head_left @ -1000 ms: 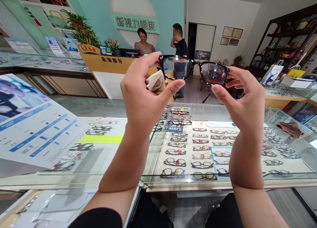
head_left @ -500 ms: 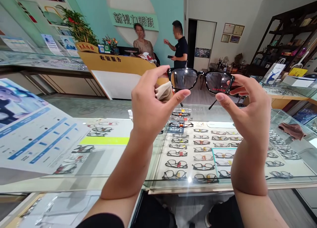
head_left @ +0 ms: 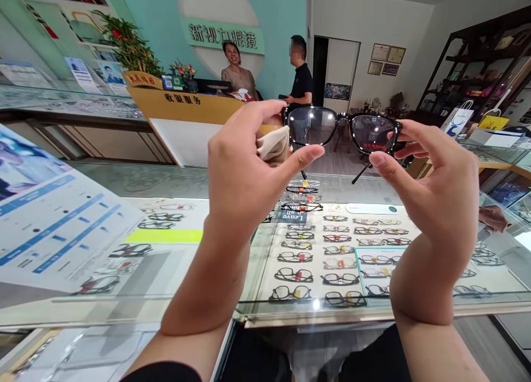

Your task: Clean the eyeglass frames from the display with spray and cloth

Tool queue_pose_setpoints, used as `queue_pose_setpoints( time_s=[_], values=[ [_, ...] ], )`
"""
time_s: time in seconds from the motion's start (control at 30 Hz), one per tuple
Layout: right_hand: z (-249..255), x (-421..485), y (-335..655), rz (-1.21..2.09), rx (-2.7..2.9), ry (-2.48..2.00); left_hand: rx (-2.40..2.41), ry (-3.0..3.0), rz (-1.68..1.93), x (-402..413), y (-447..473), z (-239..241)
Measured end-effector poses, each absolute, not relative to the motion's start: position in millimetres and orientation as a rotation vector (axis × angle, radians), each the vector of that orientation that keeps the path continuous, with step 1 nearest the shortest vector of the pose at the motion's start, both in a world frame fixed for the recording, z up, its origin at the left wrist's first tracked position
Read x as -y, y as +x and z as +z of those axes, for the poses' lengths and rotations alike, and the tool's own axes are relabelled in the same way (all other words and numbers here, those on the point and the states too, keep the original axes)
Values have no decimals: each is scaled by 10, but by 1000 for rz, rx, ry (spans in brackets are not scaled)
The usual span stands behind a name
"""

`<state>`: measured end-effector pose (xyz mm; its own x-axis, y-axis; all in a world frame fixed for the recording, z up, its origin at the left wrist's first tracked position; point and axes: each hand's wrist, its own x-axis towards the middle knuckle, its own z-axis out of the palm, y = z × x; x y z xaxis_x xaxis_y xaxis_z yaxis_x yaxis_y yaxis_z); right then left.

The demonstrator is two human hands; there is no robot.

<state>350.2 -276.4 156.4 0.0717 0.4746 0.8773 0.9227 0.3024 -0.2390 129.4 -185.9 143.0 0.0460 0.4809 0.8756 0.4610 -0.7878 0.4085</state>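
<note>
A pair of black-framed eyeglasses (head_left: 343,116) is held up in front of me, its lenses clear and red lettering on the right-hand one. My left hand (head_left: 249,161) pinches the frame's left end between thumb and fingers. Tucked in that same hand is a beige cloth (head_left: 274,144). My right hand (head_left: 435,177) grips the opposite end, its thumb close below the right lens. The tips of the temples point down and away from me. Below the hands lies a glass display case (head_left: 253,282) with many eyeglasses in rows.
An upright printed card (head_left: 53,216) stands at left on the glass counter. Beyond is a cashier desk (head_left: 186,111) with a person (head_left: 238,78) behind it and another person (head_left: 302,78) beside it. A brown cloth (head_left: 493,219) lies at far right.
Both hands have spread slightly apart, and the eyeglasses have turned a little and sit slightly higher. The standing person's raised hand has come down.
</note>
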Motion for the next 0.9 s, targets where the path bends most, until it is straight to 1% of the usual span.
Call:
queue_pose_setpoints(
  time_s=[0.3,0.5,0.9],
  values=[
    [1598,2870,3508,-739,1625,-1423,-1088,2330,1850,1895,1280,1399],
    [1599,2847,3529,-759,1654,-1497,-1129,2352,1864,1912,1292,1424],
    [1583,2793,3456,-831,1595,-1459,-1195,2335,1706,1799,1267,1450]
  ],
)
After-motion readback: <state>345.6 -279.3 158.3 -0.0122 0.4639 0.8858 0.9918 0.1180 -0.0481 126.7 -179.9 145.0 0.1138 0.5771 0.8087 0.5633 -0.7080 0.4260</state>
